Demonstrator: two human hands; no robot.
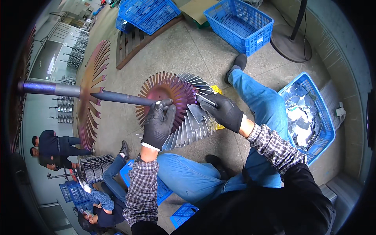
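A slotted metal disc, tinted purple and bronze, stands in front of me, with flat grey metal plates fitted along its lower and right rim. A dark rod reaches to its middle from the left. My left hand, in a black glove, is closed at the rod's end against the disc's face; what its fingers grip, if anything, is hidden. On the disc's right edge my gloved right hand pinches a thin metal plate at the slots.
A blue crate of loose shiny plates stands to my right. Ahead are another blue crate, a round stand base and stacked crates by a wooden pallet. A second slotted disc is at left; several people are beyond.
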